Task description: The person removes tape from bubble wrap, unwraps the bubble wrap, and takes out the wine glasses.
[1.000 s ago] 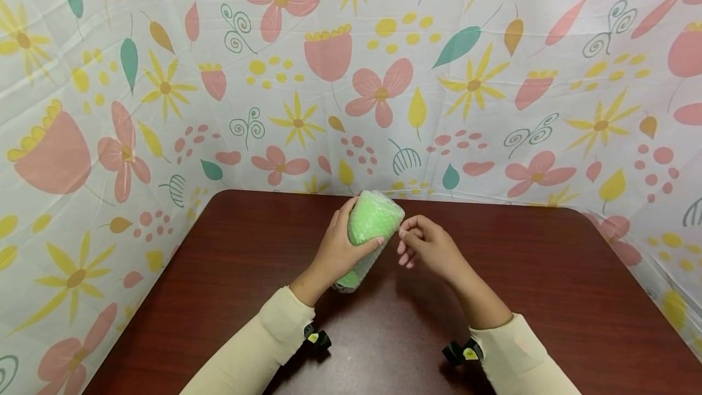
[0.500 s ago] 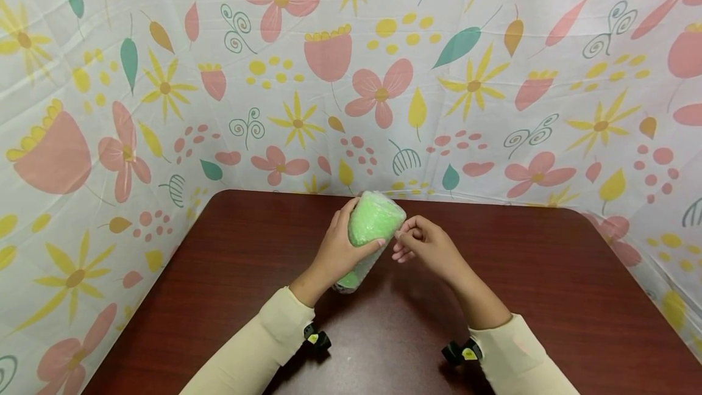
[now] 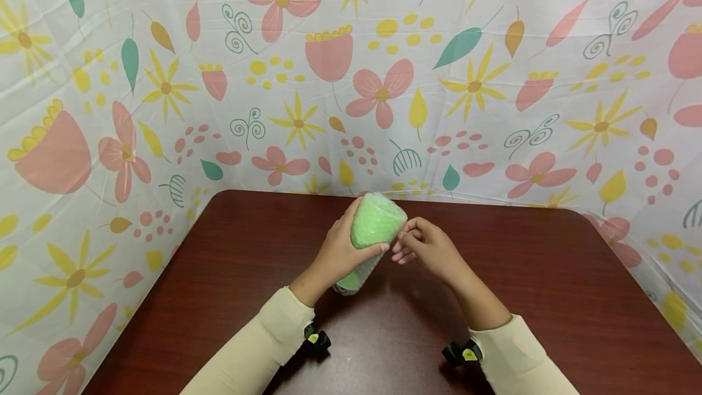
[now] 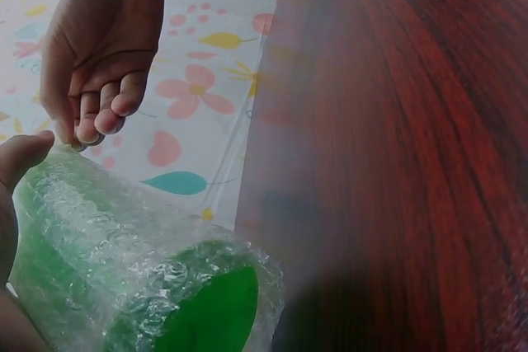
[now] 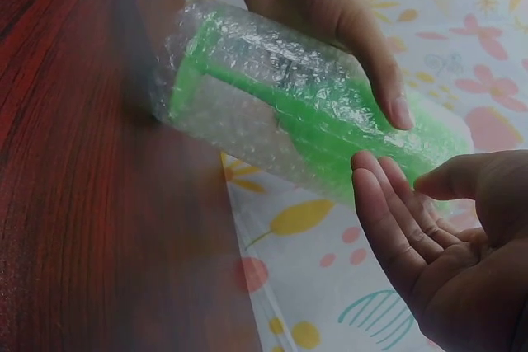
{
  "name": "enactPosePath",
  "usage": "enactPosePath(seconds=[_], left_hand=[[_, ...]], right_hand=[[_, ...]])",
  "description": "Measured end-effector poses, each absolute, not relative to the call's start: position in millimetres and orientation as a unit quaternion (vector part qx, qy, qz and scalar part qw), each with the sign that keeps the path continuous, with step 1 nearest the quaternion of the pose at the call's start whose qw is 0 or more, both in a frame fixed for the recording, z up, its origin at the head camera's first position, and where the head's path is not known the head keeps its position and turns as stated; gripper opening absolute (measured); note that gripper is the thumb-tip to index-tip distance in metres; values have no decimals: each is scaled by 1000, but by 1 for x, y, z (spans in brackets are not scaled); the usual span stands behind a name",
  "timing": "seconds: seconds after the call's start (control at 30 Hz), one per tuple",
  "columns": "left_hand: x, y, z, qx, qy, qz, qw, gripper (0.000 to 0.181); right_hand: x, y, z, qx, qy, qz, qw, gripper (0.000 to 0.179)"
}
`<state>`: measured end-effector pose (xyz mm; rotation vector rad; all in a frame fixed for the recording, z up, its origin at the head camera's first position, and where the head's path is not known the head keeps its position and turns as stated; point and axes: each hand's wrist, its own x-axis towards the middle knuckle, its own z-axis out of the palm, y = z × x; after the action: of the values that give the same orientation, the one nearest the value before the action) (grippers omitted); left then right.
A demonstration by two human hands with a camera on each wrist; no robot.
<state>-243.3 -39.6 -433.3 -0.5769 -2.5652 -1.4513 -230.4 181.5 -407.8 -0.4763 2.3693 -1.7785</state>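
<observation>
A green goblet-shaped thing (image 3: 377,221), rolled in clear bubble wrap (image 5: 247,125), is held tilted above the table. Its flat green foot (image 4: 214,311) shows at the near end in the left wrist view. My left hand (image 3: 340,249) grips the bundle from the left, thumb across its front. At the upper right edge of the wrap is my right hand (image 3: 430,247). Its thumb and index finger pinch the edge of the bubble wrap, while the other fingers are loosely bent. The pinched bit itself is mostly hidden by the fingertips.
A dark red-brown wooden table (image 3: 247,261) lies beneath both hands. Behind it and along the sides hangs a white cloth (image 3: 340,127) with printed flowers and leaves. Small black wrist cameras (image 3: 318,339) are strapped at the cream sleeves (image 3: 258,340).
The right hand has come slightly left, its fingertips closing in on the wrap's edge. The wrapped bundle has turned a little and shifted slightly right in the left hand's grip.
</observation>
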Motion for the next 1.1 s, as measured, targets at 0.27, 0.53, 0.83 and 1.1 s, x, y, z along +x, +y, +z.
enactPosePath(seconds=[0.27,0.53,0.83,1.1], left_hand=[[-244,-40,-433,-195,-849,-489,43,96],[-243,-42,-430,-189,-855,-483,11,95],[-244,-41,-432,-184,-847,-499,24,92],[-244,-39,-432,-180,-852,-490,49,93]], right_hand=[[-231,182,-407,-158,789,-589,69,23],[-231,182,-406,-145,793,-588,68,20],[-230,185,-403,-145,798,-581,69,21],[-231,187,-404,-153,798,-578,76,23]])
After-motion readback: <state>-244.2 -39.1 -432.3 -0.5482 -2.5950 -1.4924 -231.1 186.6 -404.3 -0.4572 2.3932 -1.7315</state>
